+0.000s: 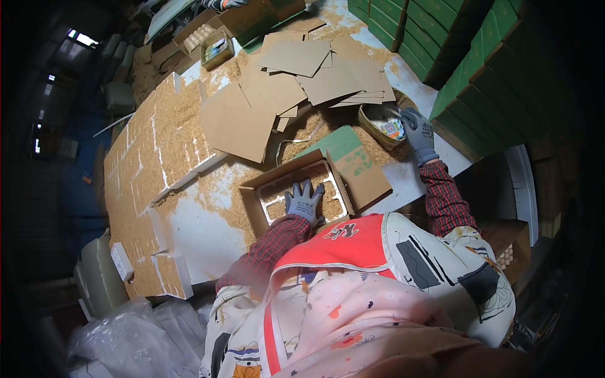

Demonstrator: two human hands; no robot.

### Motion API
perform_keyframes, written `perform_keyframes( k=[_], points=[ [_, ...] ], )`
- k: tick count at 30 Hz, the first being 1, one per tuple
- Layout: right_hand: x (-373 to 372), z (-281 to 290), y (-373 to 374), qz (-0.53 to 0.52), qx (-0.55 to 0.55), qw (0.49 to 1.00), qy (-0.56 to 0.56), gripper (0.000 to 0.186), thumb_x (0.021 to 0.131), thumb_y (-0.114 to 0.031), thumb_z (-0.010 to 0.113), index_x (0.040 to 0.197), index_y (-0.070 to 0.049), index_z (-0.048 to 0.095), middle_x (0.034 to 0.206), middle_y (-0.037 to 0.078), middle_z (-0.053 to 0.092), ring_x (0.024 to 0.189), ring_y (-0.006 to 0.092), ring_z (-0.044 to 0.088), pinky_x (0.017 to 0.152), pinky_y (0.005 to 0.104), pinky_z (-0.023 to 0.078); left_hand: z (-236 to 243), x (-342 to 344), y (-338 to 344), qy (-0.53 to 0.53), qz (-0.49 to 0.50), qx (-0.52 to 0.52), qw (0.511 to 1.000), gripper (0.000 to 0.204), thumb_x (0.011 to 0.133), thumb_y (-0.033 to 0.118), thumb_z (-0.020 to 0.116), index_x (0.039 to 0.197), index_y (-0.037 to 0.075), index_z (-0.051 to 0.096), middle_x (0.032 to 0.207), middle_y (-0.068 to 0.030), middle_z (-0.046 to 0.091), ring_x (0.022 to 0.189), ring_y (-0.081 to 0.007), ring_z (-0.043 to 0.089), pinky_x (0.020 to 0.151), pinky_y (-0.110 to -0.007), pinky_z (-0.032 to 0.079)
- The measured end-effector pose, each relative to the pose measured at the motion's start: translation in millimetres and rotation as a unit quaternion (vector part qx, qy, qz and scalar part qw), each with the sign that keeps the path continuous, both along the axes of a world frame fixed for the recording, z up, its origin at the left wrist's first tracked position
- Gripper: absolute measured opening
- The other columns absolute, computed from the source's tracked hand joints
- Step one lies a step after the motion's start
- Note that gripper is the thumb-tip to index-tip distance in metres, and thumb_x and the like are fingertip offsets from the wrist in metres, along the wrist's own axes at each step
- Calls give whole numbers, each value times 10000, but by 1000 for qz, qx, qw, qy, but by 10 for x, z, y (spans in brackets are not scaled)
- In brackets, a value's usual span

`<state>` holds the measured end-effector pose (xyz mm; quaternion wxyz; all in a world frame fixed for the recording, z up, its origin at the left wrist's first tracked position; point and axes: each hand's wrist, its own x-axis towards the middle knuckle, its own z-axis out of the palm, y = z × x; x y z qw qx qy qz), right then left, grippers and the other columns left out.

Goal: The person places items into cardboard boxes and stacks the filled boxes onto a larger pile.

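My left hand [305, 203], in a grey glove, lies with spread fingers on a white-rimmed tray [275, 208] of wood shavings inside an open cardboard box [250, 210] in front of me. A box flap [362, 184], brown and green, spreads out to its right. My right hand [416, 133], also gloved, is at the rim of an oval basket [378, 134] holding colourful printed items [392, 128]; its fingers are curled round something too small to make out.
Cardboard sheets [242, 113] lie beyond the box. White foam blocks covered in shavings [145, 164] fill the table's left side. Green boxes [472, 94] are stacked at right. A co-worker's hand [230, 3] shows at the top. Clear plastic [126, 340] lies lower left, an egg carton [504, 255] lower right.
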<state>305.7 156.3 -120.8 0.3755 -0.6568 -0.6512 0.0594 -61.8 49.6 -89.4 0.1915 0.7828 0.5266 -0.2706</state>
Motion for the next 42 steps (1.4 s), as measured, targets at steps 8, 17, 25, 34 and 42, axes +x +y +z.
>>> perform_keyframes(
  k=[8,17,25,34,42],
  points=[
    [-1410,1008,-893,159,100,975,121,284,796,-38,638,1079,-14,632,1127,154,617,1085,309,566,927,395,439,617,-630,753,-322,129,247,904,311,867,319,619,1097,109,634,1084,-101,639,901,-258,645,816,-340,512],
    [-2036,531,-1258,302,-28,951,-60,500,822,-356,640,1243,-104,543,1282,135,506,1239,332,428,1030,478,315,-237,-1010,2184,23,287,114,951,894,680,440,788,1372,136,311,1465,-170,271,1316,-388,335,977,-509,405],
    [-2043,464,-1307,280,1,960,1,427,803,-292,682,1148,-53,602,1221,155,564,1182,349,487,989,451,376,293,-1400,1857,-357,229,312,850,402,839,319,631,1216,189,585,1052,-110,672,930,-286,654,825,-385,498],
    [-2035,431,-1262,275,7,961,-9,446,818,-322,668,1178,-67,599,1228,154,569,1198,348,481,1017,464,364,508,-1412,1346,-385,270,421,775,354,939,360,504,1128,90,633,1008,-158,661,910,-319,639,794,-377,484],
    [-1979,573,-1354,234,-33,960,148,437,877,-268,628,1243,-42,549,1229,153,568,1166,273,517,986,379,391,1192,-1163,405,-429,-93,504,744,252,832,121,580,1068,57,639,1089,-121,632,1017,-291,605,884,-391,478]
  ],
)
